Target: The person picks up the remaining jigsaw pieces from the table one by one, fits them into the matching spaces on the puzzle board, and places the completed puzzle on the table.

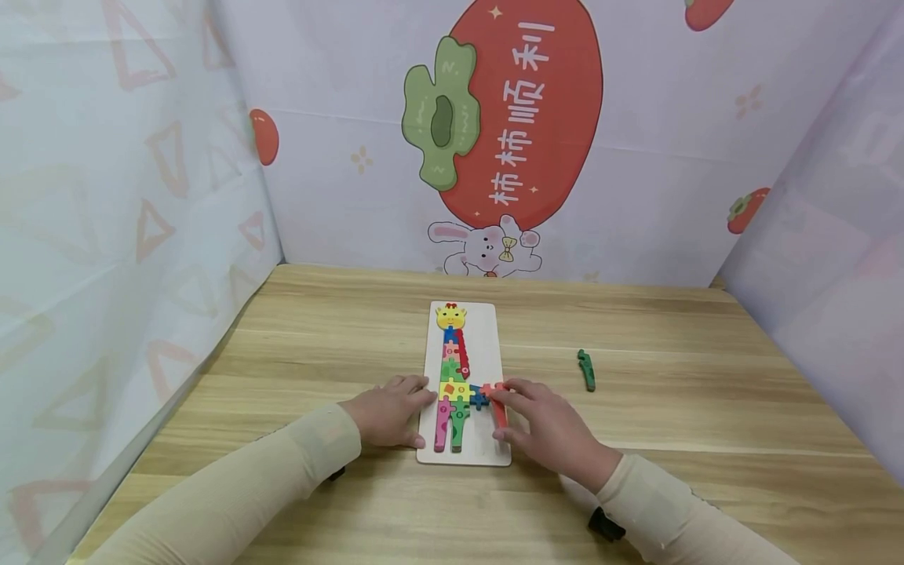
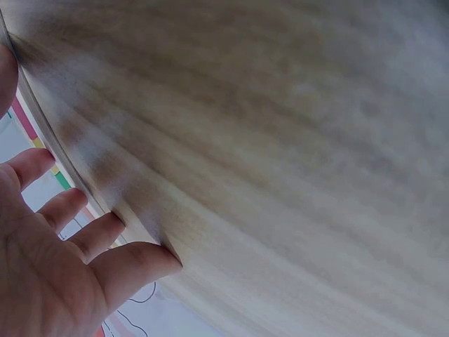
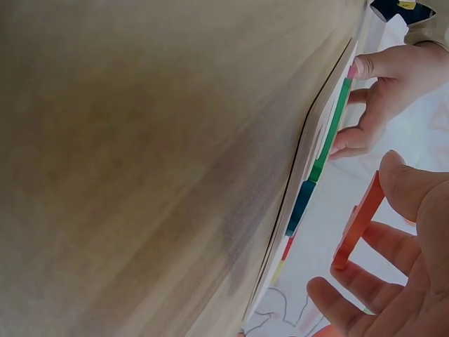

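A pale wooden board (image 1: 483,314) lies on the table with a giraffe jigsaw on it, its yellow head (image 1: 450,316) at the far end. My right hand (image 1: 554,428) pinches an orange-red leg piece (image 3: 359,223) between thumb and fingers. In the right wrist view that piece is held apart from the board, beside the dark blue piece (image 3: 301,208). My left hand (image 1: 387,412) rests at the board's left edge with its fingers extended, near the pink leg piece (image 1: 442,430). A green leg piece (image 1: 457,431) lies beside the pink one.
One loose green piece (image 1: 587,370) lies on the wooden table (image 1: 678,353), to the right of the board. Printed cloth walls (image 1: 339,118) enclose the back and both sides of the table.
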### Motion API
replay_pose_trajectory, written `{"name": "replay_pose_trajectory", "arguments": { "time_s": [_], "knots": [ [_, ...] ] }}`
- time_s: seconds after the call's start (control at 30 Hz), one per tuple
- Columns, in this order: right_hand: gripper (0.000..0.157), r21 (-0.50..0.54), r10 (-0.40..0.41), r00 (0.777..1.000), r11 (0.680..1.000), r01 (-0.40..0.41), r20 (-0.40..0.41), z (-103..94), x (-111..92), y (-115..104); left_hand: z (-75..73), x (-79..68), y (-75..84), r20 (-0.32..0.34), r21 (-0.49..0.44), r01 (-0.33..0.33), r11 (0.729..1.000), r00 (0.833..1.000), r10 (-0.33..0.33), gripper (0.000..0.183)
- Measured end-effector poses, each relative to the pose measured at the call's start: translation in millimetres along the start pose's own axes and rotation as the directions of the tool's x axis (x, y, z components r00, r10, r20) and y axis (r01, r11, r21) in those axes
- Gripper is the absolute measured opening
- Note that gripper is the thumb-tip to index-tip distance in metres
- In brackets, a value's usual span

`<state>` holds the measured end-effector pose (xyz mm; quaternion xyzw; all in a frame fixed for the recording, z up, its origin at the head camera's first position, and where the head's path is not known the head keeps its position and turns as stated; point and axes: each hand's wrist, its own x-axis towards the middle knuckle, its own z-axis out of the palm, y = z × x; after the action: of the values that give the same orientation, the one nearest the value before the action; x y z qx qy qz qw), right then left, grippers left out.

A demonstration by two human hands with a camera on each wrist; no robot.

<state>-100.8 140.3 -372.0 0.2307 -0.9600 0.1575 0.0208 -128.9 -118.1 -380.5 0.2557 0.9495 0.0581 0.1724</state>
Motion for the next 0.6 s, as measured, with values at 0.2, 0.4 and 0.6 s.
{"name": "replay_pose_trajectory", "arguments": {
  "time_s": [0.2,0.4,0.6],
  "knots": [
    [0.056,-0.002,-0.008,1.000,1.000,0.008,0.003,2.0,0.2,-1.1,0.0,-0.2,-0.7,-0.003,-0.001,-0.007,1.000,1.000,0.007,0.073],
    [0.055,-0.011,-0.024,1.000,1.000,0.025,0.013,3.3,0.8,-2.3,0.2,0.3,-1.2,-0.007,0.003,-0.010,1.000,1.000,0.010,0.073],
    [0.056,-0.014,-0.036,0.999,0.999,0.036,0.025,4.5,2.1,-3.6,0.5,0.9,-1.1,-0.008,0.005,-0.011,1.000,1.000,0.011,0.073]
  ]
}}
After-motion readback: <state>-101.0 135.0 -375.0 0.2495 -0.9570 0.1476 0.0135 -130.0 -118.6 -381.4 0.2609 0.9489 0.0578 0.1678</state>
